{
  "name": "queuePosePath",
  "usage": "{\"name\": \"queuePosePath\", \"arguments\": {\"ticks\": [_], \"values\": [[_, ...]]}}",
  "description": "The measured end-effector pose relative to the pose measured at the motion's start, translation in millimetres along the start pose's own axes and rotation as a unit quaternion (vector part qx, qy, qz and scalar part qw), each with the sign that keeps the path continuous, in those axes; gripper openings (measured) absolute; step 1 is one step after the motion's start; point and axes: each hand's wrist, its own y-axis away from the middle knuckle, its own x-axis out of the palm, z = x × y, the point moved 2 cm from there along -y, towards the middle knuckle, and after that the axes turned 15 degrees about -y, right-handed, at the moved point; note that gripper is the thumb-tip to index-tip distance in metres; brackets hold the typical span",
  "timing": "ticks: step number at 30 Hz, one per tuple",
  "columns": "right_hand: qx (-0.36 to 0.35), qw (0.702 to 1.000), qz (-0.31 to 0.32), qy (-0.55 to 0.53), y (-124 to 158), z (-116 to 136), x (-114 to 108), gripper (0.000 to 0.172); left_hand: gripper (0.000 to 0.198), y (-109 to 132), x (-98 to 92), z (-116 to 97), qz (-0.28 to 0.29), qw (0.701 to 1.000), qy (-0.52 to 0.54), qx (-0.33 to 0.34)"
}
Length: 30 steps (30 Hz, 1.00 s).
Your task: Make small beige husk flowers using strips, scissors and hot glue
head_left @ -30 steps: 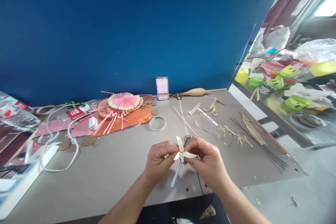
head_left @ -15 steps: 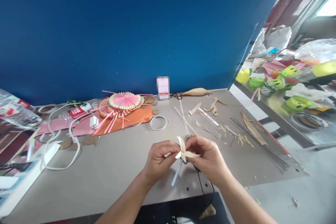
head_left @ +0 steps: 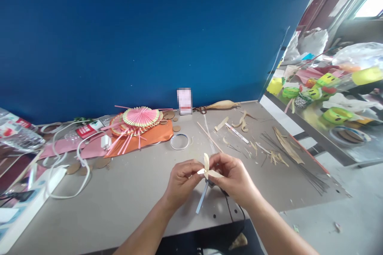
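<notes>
Both hands meet above the front of the grey table (head_left: 125, 191). My left hand (head_left: 181, 183) and my right hand (head_left: 235, 179) are closed in a pinch on a small flower of pale husk petals (head_left: 207, 170), held between them. A thin pale blue strip (head_left: 202, 202) hangs down from under the flower. A dark cord (head_left: 231, 211) runs down from below my right hand.
Pink pleated paper fans (head_left: 140, 117) lie on orange paper (head_left: 152, 135) at the back. Nearby are a white ring (head_left: 179, 142), a white cable (head_left: 74, 167), thin sticks (head_left: 209, 135), husk scraps (head_left: 287, 147) and dark wires (head_left: 305, 173). A shelf of coloured craft items (head_left: 329, 99) stands right.
My hands and the flower have barely moved; the fingers shifted slightly on the petals and the view drifted a little.
</notes>
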Motion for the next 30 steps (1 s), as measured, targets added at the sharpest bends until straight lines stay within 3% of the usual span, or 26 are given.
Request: {"name": "queuePosePath", "arguments": {"ticks": [4, 8, 13, 18, 22, 30], "values": [[0.008, 1.0, -0.002, -0.004, -2.4, -4.7, -1.2, 0.025, 0.019, 0.0, 0.7, 0.2, -0.004, 1.0, 0.018, -0.007], [0.029, 0.999, 0.006, -0.037, -3.9, -8.7, -4.1, 0.024, 0.021, -0.1, 4.3, 7.7, 0.007, 0.993, 0.092, -0.08], [0.072, 0.987, 0.055, -0.13, -3.4, -7.0, -4.2, 0.017, 0.02, 0.2, 10.1, 16.9, 0.067, 0.946, 0.27, -0.167], [0.082, 0.979, 0.054, -0.177, -4.8, -6.3, 1.8, 0.015, 0.023, -0.3, 12.1, 19.1, 0.075, 0.898, 0.373, -0.22], [0.071, 0.983, 0.01, -0.169, -6.9, -8.0, 4.6, 0.017, 0.024, 0.2, 14.6, 22.7, 0.071, 0.875, 0.408, -0.252], [0.057, 0.983, -0.005, -0.173, -11.2, -11.8, 3.4, 0.019, 0.02, -4.2, 17.6, 15.4, 0.081, 0.873, 0.407, -0.256]]}}
